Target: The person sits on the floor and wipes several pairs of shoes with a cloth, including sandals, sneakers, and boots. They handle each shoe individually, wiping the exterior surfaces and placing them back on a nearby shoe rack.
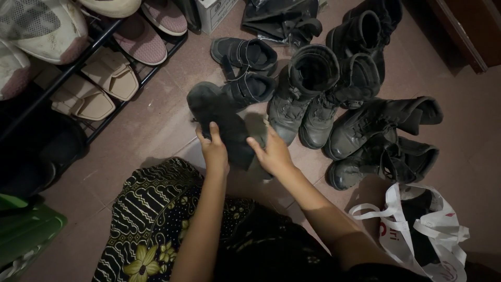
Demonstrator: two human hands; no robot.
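Down on the tiled floor, the left hand clasps a black shoe, fingers curled over its dark, matte, worn-looking upper. Her right hand grips its other side, just before the upright black boots.

Left hand and right hand grip a dark shoe beside black boots on the floor

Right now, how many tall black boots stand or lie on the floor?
4: two upright in the middle, two lying on their sides to the right. More at the top may be hidden.
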